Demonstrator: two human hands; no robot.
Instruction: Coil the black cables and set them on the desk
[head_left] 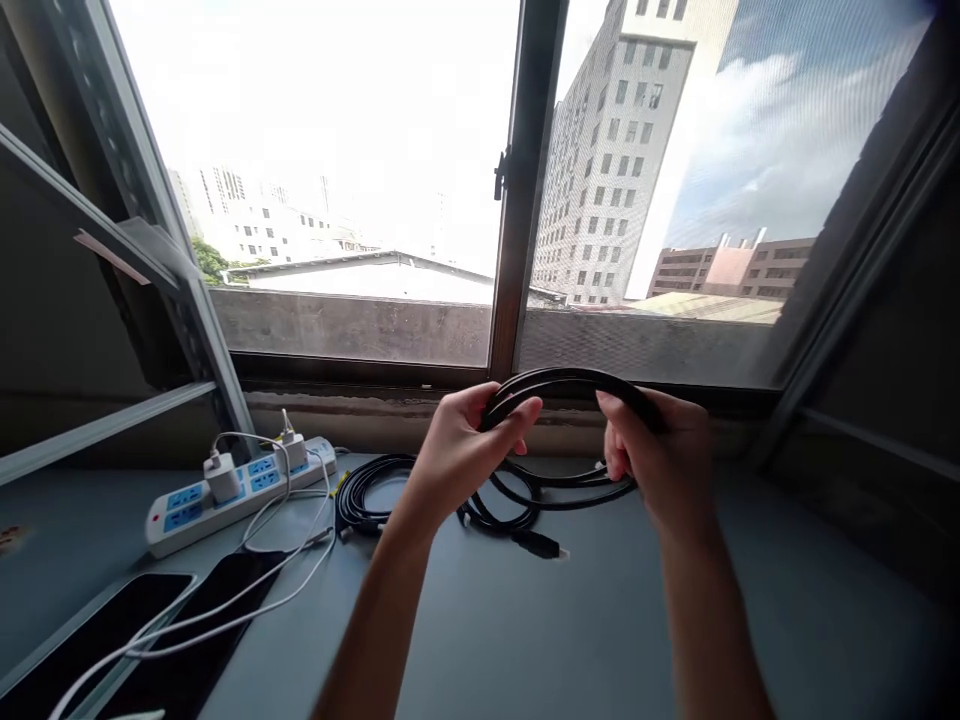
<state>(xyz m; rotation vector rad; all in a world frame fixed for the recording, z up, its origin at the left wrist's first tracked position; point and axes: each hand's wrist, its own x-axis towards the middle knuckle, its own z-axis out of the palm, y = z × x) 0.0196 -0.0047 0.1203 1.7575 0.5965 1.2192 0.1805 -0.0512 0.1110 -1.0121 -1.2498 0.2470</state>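
A black cable is held up in loose loops between my two hands, above the desk. My left hand is closed round the left side of the loops, its thumb on the near side. On the other side, my right hand grips the loops, with the fingers curled and partly hidden. The lower strands hang below both hands. A black connector with a light tip rests on the desk under them; whether it belongs to the held cable I cannot tell. Left of it lies another coiled black cable.
A white power strip with two white chargers plugged in stands at the left. White cords run from it over two dark flat devices. Behind the grey desk is a window; a metal rack rises at the left.
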